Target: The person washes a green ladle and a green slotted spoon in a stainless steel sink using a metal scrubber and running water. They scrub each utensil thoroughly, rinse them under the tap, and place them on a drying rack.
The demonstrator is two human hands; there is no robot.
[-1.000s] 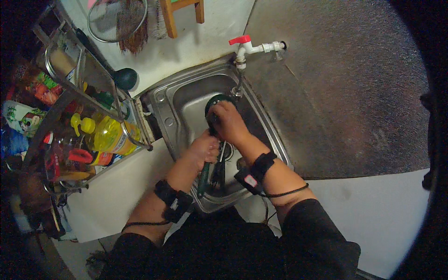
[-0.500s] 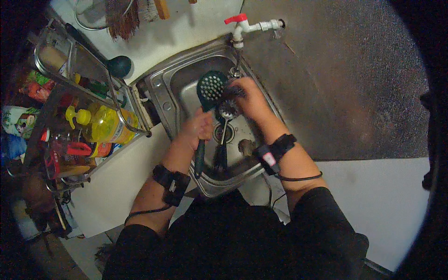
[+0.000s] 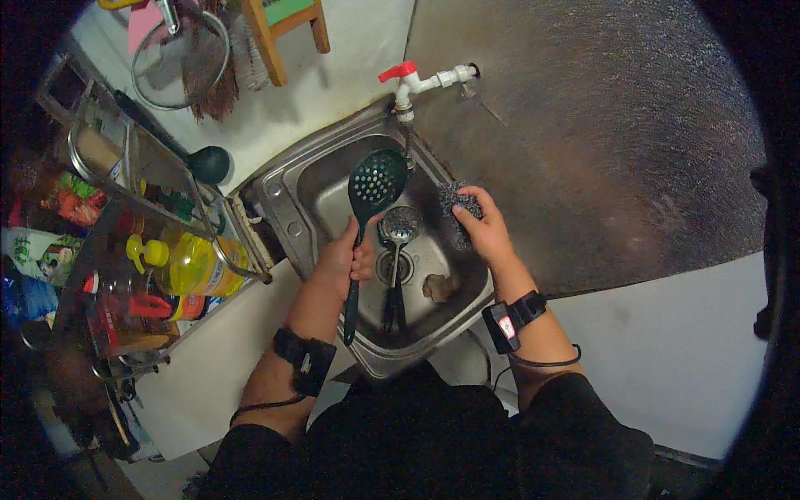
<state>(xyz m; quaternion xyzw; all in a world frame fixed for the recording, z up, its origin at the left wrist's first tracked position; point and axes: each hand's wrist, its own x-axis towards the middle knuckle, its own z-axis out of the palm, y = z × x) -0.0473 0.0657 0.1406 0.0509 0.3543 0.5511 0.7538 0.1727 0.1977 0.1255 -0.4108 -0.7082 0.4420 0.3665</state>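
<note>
My left hand is closed around the handle of a dark green slotted skimmer. Its round, holed head points away from me over the sink. To the right, my right hand grips a grey steel wool scrubber at the sink's right rim, apart from the skimmer. Down in the basin lies a metal slotted ladle with a dark handle, its shaft crossing the drain. A second dark handle seems to lie alongside it. Near the drain sits a crumpled brown scrap.
A white tap with a red lever stands over the sink's far edge. On the left, a metal rack holds a yellow pump bottle and other bottles. A dark ladle hangs beside it; a strainer hangs on the wall.
My right hand has moved from beside the green skimmer's head to the sink's right rim, with the steel wool scrubber in it. My left hand still holds the skimmer. The view has shifted slightly.
</note>
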